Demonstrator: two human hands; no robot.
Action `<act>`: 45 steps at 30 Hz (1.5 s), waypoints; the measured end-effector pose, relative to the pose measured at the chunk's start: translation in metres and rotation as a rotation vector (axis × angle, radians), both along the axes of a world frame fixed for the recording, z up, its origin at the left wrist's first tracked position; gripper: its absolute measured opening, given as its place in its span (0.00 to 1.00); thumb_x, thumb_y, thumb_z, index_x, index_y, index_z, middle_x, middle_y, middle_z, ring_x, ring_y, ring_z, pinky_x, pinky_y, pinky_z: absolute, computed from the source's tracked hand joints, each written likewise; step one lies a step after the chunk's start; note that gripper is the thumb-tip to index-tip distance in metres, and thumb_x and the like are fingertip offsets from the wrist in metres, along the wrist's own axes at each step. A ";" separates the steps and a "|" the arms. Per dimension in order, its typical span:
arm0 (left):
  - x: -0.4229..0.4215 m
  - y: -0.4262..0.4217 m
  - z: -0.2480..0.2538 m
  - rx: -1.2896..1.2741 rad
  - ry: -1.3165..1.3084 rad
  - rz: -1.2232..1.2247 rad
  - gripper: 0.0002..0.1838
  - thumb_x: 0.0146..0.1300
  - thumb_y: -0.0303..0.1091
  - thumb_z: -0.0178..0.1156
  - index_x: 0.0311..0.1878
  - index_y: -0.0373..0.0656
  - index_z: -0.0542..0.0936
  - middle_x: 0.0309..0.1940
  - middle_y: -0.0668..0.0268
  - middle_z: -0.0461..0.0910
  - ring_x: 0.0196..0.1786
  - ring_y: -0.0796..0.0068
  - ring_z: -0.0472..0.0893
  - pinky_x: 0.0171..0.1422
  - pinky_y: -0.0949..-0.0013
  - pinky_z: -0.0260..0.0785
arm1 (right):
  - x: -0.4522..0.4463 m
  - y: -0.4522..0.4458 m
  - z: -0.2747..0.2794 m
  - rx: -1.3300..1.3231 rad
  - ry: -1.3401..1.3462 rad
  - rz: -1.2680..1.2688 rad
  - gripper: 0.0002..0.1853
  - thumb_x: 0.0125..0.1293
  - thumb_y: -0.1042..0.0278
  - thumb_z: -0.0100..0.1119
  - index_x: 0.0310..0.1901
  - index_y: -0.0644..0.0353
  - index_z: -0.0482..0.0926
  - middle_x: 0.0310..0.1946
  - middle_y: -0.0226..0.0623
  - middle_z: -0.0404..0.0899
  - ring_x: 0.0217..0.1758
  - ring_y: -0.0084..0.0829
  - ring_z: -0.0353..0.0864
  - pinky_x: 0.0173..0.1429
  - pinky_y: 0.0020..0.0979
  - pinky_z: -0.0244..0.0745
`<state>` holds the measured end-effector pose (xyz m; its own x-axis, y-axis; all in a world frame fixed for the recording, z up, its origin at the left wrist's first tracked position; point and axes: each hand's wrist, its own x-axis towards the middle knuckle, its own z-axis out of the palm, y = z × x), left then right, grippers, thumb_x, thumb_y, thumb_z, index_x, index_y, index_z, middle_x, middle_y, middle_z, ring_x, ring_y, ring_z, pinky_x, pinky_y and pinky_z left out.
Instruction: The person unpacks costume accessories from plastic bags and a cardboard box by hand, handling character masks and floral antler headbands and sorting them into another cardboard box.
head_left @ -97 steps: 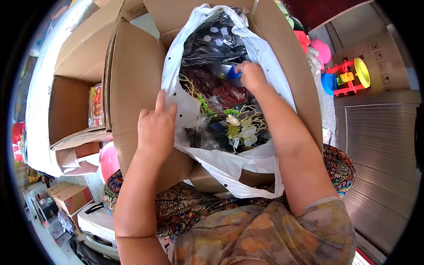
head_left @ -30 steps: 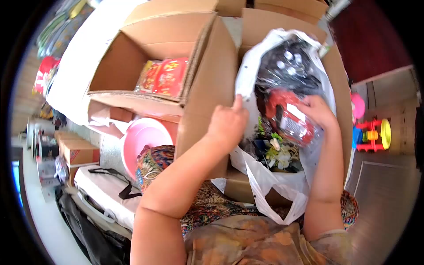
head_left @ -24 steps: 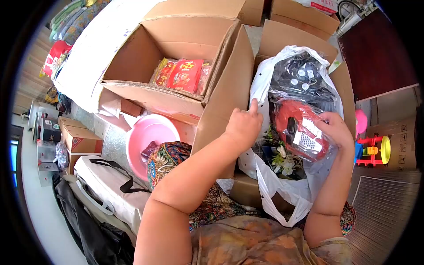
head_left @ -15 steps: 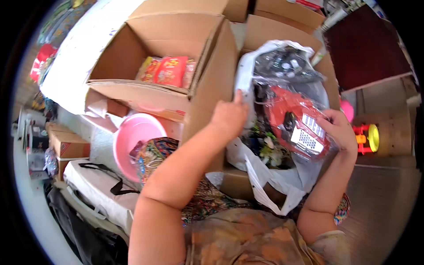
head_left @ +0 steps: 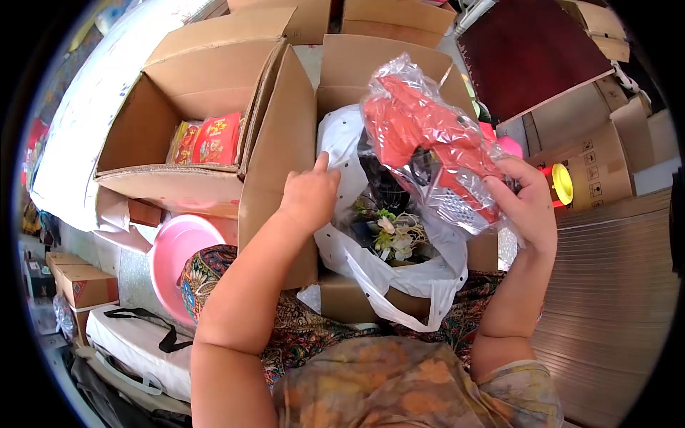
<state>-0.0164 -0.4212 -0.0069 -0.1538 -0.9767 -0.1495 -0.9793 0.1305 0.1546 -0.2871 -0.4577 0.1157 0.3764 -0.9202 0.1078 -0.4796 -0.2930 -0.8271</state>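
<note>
My right hand (head_left: pixel 529 203) grips the lower right end of a clear plastic packet (head_left: pixel 435 132) with a red item inside. The packet is tilted above a white plastic bag (head_left: pixel 342 135) with black dots, which sits in an open cardboard box (head_left: pixel 278 171). My left hand (head_left: pixel 312 196) is at the bag's left edge, its index finger extended and its other fingers curled against the plastic. White artificial flowers (head_left: pixel 392 239) with green leaves lie inside the bag, beside dark wrapped things (head_left: pixel 385 189) partly covered by the packet.
On the left stands another open box (head_left: pixel 171 184) holding red and yellow packets (head_left: pixel 216 138). A pink basin (head_left: pixel 171 264) is below it, near a white case (head_left: pixel 143 349) with a black strap. A dark red board (head_left: pixel 531 53) and a yellow-rimmed toy (head_left: pixel 562 184) are at right.
My right hand has lifted the red packet up out of the bag, uncovering more of the flowers. My left hand stays by the bag's left edge. The camera view has shifted.
</note>
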 end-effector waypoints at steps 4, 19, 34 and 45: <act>0.002 -0.002 -0.004 0.054 -0.011 0.002 0.18 0.48 0.37 0.59 0.43 0.43 0.70 0.55 0.54 0.62 0.41 0.60 0.76 0.46 0.60 0.65 | 0.015 0.009 0.006 -0.214 0.095 0.008 0.08 0.49 0.76 0.57 0.33 0.68 0.75 0.26 0.32 0.73 0.29 0.20 0.68 0.33 0.23 0.63; -0.001 0.001 -0.003 0.008 0.011 -0.019 0.14 0.49 0.38 0.57 0.40 0.45 0.74 0.50 0.57 0.66 0.41 0.64 0.76 0.46 0.61 0.64 | 0.032 -0.002 -0.007 -0.505 -0.068 -0.195 0.07 0.51 0.75 0.57 0.33 0.66 0.75 0.27 0.32 0.74 0.26 0.18 0.70 0.31 0.20 0.65; -0.002 0.000 0.030 0.331 2.154 0.404 0.35 0.54 0.43 0.56 0.58 0.37 0.53 0.53 0.57 0.63 0.53 0.65 0.67 0.54 0.59 0.60 | 0.117 -0.009 -0.074 -1.150 0.438 0.260 0.03 0.41 0.71 0.50 0.20 0.59 0.71 0.26 0.34 0.69 0.32 0.29 0.71 0.32 0.28 0.64; 0.002 -0.010 0.017 0.168 2.165 0.754 0.11 0.57 0.33 0.50 0.41 0.36 0.71 0.34 0.59 0.75 0.38 0.69 0.75 0.41 0.66 0.70 | 0.144 0.051 -0.049 -1.052 0.849 0.353 0.15 0.47 0.68 0.48 0.36 0.69 0.72 0.47 0.51 0.67 0.51 0.40 0.67 0.54 0.36 0.60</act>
